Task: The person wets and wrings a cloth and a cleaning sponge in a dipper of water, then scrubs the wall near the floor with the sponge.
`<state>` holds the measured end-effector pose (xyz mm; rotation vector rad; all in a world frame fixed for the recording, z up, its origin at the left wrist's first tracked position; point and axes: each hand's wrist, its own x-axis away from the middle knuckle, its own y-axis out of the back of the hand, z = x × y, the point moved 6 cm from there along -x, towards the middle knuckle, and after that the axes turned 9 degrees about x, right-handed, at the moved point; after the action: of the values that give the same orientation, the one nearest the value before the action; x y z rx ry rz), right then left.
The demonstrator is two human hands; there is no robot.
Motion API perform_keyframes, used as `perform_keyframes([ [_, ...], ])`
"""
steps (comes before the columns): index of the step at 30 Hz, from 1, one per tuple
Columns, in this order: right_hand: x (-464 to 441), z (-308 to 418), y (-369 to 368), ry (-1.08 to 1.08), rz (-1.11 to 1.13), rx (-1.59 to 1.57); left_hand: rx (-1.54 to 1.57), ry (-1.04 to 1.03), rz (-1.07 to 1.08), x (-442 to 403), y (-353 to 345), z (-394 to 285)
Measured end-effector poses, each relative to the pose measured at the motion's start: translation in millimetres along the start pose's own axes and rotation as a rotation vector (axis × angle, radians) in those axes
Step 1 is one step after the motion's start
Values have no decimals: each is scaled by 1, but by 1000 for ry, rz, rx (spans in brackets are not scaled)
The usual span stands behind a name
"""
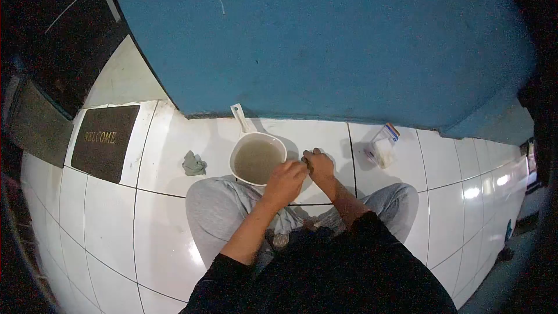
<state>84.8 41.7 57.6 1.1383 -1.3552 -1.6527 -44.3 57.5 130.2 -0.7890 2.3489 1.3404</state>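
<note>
Head view: the white dipper (233, 170) stands upright on the tiled floor (163, 238) in front of the seated person, its handle directed toward the blue wall (325, 40), and contains cloudy liquid (257, 159). The left hand (289, 178), fingers curled, is located at the dipper's near right rim; its grip cannot be determined. The right hand (320, 164) is adjacent, fingers bent at a small dark item (304, 160); whether they pinch it cannot be determined. A grey-green crumpled piece (194, 164) lies left of the dipper; a clear plastic bag (382, 150) lies to the right.
</note>
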Motion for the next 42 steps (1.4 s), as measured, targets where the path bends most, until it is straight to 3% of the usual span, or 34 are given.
perform_keyframes([
  [2, 2, 2, 5, -5, 62, 7, -3, -6, 98, 9, -18, -1],
  [4, 3, 2, 3, -6, 125, 14, -84, 123, 366, 22, -40, 6],
  [5, 10, 4, 2, 47, 102, 4, -81, 126, 366, 25, -44, 8],
  [7, 11, 8, 8, 98, 84, -3, -115, 322, 614, 39, -62, 23],
  [17, 11, 6, -1, 95, 123, 22, -145, 373, 699, 48, -73, 35],
  [23, 6, 5, -3, 49, 93, 49, -105, 303, 535, 39, -66, 26],
  [31, 0, 3, -2, 40, 80, 53, -41, 330, 628, 33, -64, 23],
  [36, -1, -6, -14, -49, 170, 16, -50, 315, 651, 46, -74, 31],
  [39, 23, -2, 1, 6, 295, 1, -30, 319, 643, 44, -72, 30],
  [42, 39, -2, 9, 32, 272, -2, 38, 353, 634, 36, -76, 29],
])
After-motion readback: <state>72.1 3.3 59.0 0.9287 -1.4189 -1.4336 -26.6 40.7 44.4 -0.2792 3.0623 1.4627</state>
